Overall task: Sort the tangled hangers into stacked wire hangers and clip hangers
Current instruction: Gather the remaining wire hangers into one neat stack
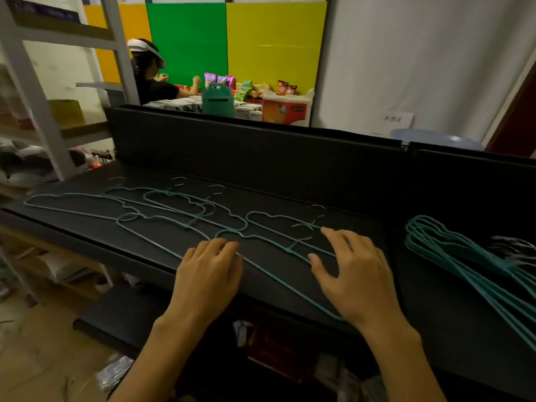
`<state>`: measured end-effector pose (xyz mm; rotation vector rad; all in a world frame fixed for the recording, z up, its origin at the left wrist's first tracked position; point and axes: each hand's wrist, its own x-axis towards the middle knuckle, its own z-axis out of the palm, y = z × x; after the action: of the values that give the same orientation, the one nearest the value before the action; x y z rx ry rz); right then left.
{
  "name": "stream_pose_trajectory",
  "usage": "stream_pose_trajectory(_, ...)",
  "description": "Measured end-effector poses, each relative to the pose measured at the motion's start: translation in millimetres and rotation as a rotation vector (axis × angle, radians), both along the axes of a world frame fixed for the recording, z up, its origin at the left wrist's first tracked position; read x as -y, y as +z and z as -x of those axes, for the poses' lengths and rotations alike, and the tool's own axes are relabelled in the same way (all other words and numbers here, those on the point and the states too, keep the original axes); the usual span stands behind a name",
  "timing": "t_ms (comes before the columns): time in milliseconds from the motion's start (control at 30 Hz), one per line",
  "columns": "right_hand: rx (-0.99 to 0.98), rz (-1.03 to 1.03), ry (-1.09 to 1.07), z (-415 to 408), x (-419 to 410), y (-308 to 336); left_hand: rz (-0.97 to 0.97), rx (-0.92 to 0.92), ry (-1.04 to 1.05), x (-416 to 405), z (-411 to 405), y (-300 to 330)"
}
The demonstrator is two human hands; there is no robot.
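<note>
Teal wire hangers (179, 210) lie flat and overlapping on the black tabletop (290, 181), long axes left-right, hooks toward its back wall. Left hand (207, 274) presses flat fingers on one wire; right hand (352, 274) spread, fingertips touching another. Stacked hangers (464, 256) lie right of the right hand, running diagonally; paper sign (396, 120) behind unreadable.

You are in a stockroom or staged work area, not a home. A metal shelving rack (34, 91) holding cardboard boxes (67, 111) stands to your left. Ahead, beyond the black bench (261, 158), a second person (150, 79) sorts snack packets (226, 82) on a table packed with small cartons (246, 110). Green and yellow panels (232, 39) back that table, and a paper sign (396, 121) is stuck on the white wall.
</note>
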<state>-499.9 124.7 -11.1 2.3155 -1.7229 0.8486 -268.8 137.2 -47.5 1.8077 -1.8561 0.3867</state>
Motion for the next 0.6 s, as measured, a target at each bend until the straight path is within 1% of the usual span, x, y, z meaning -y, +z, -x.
stream_pose_trajectory(200,-0.02,-0.061,0.01,-60,55,-4,-0.072,0.038,0.057,41,-81,-1)
stream_pose_trajectory(300,-0.017,-0.067,-0.001,-86,82,2,-0.075,0.049,0.054,65,-115,6)
stream_pose_trajectory(400,-0.034,-0.102,-0.019,-104,97,1,-0.079,0.052,0.022,89,-144,7)
stream_pose_trajectory(467,-0.053,-0.162,-0.037,-110,100,-2,-0.121,0.036,-0.02,100,-161,1)
stream_pose_trajectory(600,-0.03,-0.287,-0.146,-110,93,-11,-0.198,0.05,-0.138,117,-180,-11)
